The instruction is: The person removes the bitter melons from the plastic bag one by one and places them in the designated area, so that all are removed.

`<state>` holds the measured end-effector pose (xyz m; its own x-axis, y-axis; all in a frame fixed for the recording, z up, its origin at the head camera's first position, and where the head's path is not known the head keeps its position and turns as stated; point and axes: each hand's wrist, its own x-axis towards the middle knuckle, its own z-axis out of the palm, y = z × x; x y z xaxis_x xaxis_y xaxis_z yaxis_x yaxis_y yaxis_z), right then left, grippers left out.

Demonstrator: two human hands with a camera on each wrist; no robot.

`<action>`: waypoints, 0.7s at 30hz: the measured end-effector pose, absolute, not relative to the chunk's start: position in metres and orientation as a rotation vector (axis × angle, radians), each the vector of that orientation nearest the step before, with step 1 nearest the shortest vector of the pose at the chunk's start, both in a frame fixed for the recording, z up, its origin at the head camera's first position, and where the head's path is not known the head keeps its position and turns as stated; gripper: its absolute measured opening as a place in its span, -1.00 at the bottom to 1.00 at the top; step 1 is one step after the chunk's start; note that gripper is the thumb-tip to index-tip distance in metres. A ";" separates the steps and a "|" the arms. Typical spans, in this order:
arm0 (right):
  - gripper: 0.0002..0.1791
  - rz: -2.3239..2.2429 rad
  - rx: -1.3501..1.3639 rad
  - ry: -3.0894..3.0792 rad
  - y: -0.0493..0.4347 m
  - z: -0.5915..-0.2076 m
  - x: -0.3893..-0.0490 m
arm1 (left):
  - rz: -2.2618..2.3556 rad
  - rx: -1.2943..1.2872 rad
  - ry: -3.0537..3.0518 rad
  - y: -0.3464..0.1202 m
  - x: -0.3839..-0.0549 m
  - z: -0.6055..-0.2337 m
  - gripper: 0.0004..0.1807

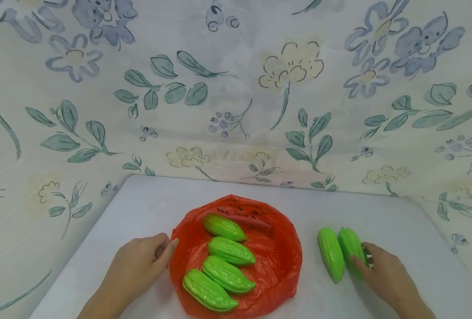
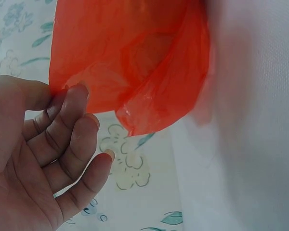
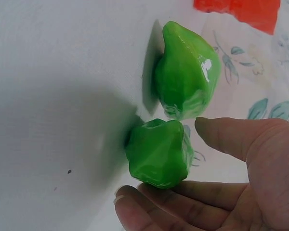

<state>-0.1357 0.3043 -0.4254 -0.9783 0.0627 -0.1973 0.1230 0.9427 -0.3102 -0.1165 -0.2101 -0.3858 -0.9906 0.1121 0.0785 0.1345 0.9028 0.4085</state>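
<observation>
A red plastic bag [image 1: 276, 261] with black print stands spread into a round shape on the table. Inside lie several glossy green ridged fruits [image 1: 231, 250], shaped like star fruit. My left hand [image 1: 138, 263] pinches the bag's left rim between thumb and fingers; in the left wrist view the red film [image 2: 120, 57] hangs from that hand [image 2: 53, 144]. To the right, two more such fruits lie side by side. My right hand [image 1: 387, 270] holds the outer fruit [image 1: 351, 248], fingers on one side and thumb on the other. Its neighbour [image 1: 331, 254] lies close by, untouched.
A white table [image 1: 148, 199] carries everything. Behind it and at both sides hangs a pale cloth [image 1: 236, 97] printed with flowers and leaves. White tabletop separates the bag from the two fruits at the right.
</observation>
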 end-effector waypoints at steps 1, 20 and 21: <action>-0.15 -0.483 0.142 2.912 0.304 -0.425 -0.136 | -0.654 -0.196 -3.012 -0.210 -0.117 -0.386 -0.73; -0.21 -0.532 0.109 2.930 0.304 -0.426 -0.135 | -0.641 -0.204 -2.999 -0.210 -0.117 -0.385 -0.72; -0.21 -0.535 0.110 2.931 0.304 -0.426 -0.135 | -0.644 -0.205 -2.999 -0.210 -0.117 -0.385 -0.72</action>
<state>-0.1346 0.3036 -0.4259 -0.9845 0.0435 -0.1701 0.1007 0.9334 -0.3445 -0.1166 -0.2097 -0.3851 -0.9888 0.1155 0.0940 0.1439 0.9035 0.4036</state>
